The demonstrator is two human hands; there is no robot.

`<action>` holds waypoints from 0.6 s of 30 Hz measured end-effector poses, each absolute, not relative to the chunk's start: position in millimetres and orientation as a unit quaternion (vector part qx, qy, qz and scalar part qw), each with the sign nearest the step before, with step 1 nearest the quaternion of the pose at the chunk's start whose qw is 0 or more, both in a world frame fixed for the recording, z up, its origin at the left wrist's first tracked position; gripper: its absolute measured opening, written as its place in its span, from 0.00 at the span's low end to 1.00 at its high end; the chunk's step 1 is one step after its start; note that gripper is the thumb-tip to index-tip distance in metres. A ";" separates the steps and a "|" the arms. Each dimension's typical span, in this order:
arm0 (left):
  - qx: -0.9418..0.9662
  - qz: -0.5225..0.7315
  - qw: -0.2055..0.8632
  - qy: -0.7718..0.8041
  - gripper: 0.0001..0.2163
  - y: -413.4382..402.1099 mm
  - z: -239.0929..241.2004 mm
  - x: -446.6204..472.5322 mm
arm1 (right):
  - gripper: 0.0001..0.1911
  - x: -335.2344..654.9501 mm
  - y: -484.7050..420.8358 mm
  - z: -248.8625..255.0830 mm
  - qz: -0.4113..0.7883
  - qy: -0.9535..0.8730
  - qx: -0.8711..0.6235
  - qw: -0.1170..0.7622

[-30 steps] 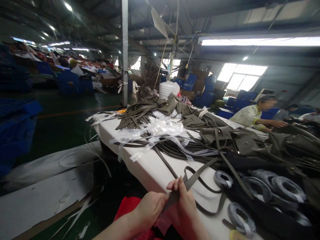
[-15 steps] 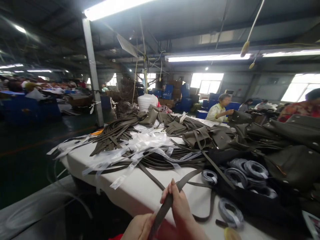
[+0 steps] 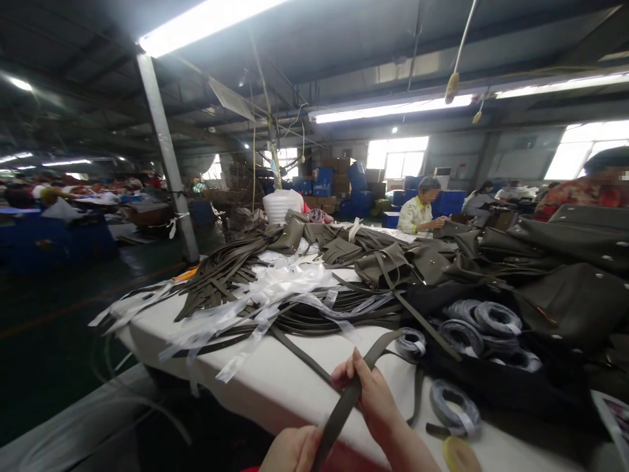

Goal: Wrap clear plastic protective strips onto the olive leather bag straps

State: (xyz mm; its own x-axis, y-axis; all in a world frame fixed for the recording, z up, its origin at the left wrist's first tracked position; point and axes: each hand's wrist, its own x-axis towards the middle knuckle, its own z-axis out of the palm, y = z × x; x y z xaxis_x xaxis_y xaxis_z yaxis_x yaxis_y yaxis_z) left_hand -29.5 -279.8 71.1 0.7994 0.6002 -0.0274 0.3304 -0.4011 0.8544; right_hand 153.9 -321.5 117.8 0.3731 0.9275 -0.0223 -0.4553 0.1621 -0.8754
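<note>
olive-grey flat leather strap (image 3: pixel 339 419) is held slanted above the near edge of the white table (image 3: pixel 295 373). it is pinched between thumb and fingers of the right hand (image 3: pixel 378 400); its lower part is gripped by the closed left hand (image 3: pixel 292 451). grey tape rolls (image 3: pixel 455 410) lie near on the right. a heap of like straps (image 3: pixel 221 278) is seen farther back.

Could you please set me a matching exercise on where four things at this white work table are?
1 olive-grey leather strap
2 clear plastic strips
3 white round tub
4 flat yellow disc

A far end of the white table
B in the left hand and right hand
C near edge, right of the hands
D heaped mid-table

Pairs: 1-B, 2-D, 3-A, 4-C.
</note>
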 end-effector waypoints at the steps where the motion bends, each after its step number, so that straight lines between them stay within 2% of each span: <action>1: 0.822 0.149 0.474 0.279 0.38 -278.8 73.5 -23.2 | 0.32 144.5 -323.3 113.5 0.485 -0.301 -0.433 0.698; 4: 0.793 0.154 0.513 0.290 0.37 -280.4 81.7 -8.4 | 0.37 115.9 -331.3 97.9 0.482 -0.357 -0.451 0.662; 7: 0.765 0.174 0.541 0.303 0.35 -288.9 87.1 -4.5 | 0.35 114.6 -339.2 90.2 0.513 -0.337 -0.472 0.633; 10: 0.766 0.154 0.549 0.298 0.34 -298.0 88.7 -7.0 | 0.29 147.9 -341.7 96.9 0.478 -0.283 -0.474 0.683; 13: 0.777 0.131 0.543 0.291 0.34 -302.5 90.1 -5.1 | 0.31 182.4 -340.9 109.2 0.424 -0.298 -0.470 0.714; 18: 0.771 0.153 0.556 0.271 0.35 -301.2 104.8 16.4 | 0.38 185.3 -347.1 126.3 0.417 -0.405 -0.511 0.633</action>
